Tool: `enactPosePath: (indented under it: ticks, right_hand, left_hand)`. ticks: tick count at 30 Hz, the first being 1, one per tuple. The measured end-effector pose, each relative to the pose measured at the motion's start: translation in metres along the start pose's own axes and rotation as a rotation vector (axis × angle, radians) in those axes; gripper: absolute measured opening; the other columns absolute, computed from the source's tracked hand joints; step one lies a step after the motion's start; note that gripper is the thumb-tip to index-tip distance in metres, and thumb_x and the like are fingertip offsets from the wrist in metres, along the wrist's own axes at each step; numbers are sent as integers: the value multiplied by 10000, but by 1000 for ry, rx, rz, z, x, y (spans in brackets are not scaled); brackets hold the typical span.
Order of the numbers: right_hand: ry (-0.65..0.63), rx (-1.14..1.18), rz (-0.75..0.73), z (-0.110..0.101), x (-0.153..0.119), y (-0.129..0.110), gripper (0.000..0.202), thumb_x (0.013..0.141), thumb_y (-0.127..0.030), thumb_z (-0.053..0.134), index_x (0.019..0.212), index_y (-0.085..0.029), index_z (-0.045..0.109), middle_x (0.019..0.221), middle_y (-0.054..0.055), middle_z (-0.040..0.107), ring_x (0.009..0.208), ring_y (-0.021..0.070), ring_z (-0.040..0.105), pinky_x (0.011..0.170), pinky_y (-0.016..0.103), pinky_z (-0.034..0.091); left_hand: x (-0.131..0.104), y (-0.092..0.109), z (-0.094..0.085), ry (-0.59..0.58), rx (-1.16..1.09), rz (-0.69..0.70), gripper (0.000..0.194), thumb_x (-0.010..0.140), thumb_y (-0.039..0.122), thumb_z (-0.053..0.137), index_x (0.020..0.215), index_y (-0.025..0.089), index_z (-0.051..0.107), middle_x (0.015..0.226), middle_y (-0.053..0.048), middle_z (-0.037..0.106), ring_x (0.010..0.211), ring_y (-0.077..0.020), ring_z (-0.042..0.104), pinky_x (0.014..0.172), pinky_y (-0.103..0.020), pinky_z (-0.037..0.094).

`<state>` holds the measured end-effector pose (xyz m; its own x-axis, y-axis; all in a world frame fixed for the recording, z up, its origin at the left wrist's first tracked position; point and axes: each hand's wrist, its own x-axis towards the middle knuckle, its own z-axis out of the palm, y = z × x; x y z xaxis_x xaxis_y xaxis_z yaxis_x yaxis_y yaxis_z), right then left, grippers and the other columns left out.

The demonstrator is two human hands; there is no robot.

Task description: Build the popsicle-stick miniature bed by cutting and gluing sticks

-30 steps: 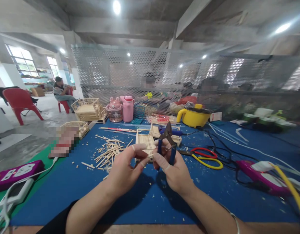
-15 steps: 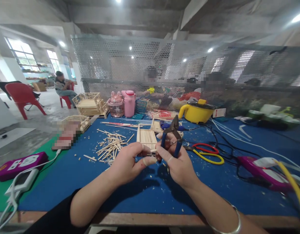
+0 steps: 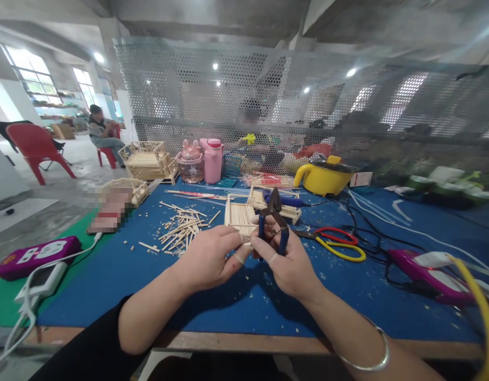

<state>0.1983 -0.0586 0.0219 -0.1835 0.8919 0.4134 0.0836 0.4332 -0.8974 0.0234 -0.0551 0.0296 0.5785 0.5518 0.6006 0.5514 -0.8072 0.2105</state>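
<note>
Pink tub [image 3: 190, 172] w/ eared bottle [image 3: 191, 152] inside, R hand [image 3: 289, 259] round blue-hdl pliers [image 3: 283, 241], L hand [image 3: 213, 257] w/ unclear hold

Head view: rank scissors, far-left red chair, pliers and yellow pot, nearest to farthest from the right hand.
1. Pliers, held in the right hand.
2. Scissors, just to its right.
3. Yellow pot, farther back.
4. Red chair, far left on the floor.

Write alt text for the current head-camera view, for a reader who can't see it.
A person's right hand holds blue-handled pliers above a blue work surface, fingertips close to those of the left hand; anything pinched there is too small to identify. Beyond are a slatted wooden piece and loose sticks, with red-and-yellow-handled scissors to the right.
</note>
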Motion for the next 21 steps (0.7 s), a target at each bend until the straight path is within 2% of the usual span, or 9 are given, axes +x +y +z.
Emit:
enactPosePath:
  ticks: [2, 5, 7, 9, 14, 21]
  right_hand:
    - [21, -25, -7, 1, 0, 1, 264, 841, -342, 607, 1078, -235, 557, 811, -17, 538, 676, 112, 509, 632, 254, 461]
    - [46, -22, -16, 4, 0, 0, 322, 846, -383, 598, 1131, -245, 538, 864, -1, 545, 726, 127, 521, 655, 261, 468]
    - [-1, -31, 4, 5, 0, -2, 334, 856, -413, 581, 1141, -246, 533, 863, 2, 540, 741, 132, 521, 674, 264, 475]
    - [-81, -72, 36, 6, 0, -3, 319, 874, -430, 552, 1135, -248, 537, 865, 4, 549, 767, 138, 527, 723, 276, 480]
    - [-240, -156, 27, 6, 0, -3, 353, 892, -403, 530, 1216, -265, 523, 1014, 19, 605, 980, 179, 553, 914, 334, 443]
    - [-263, -160, 45, 1, -2, -4, 453, 843, -239, 560, 1292, -270, 511, 1007, 22, 633, 924, 184, 583, 897, 364, 462]
  left_hand:
    - [0, -1, 1, 30, 36, 6, 324, 947, 298, 393, 689, 175, 545, 658, -18, 564, 633, -138, 517, 584, -253, 394]
    - [0, -4, 2, 193, 13, -53, 356, 950, 280, 396, 628, 177, 509, 597, 1, 511, 582, -121, 478, 554, -237, 371]
    - [-1, -6, 1, 322, -38, -126, 341, 950, 275, 403, 651, 171, 530, 595, 4, 506, 581, -114, 480, 556, -228, 374]
    - [-1, -8, -1, 394, -93, -193, 314, 952, 284, 408, 714, 164, 573, 621, 2, 531, 591, -110, 494, 565, -224, 382]
    - [-2, -8, -3, 399, -150, -236, 293, 956, 296, 404, 797, 166, 613, 651, 4, 560, 597, -104, 508, 577, -222, 384]
    - [-2, -12, -3, 445, -104, -263, 349, 960, 321, 380, 716, 166, 576, 610, -4, 550, 574, -112, 501, 559, -230, 375]
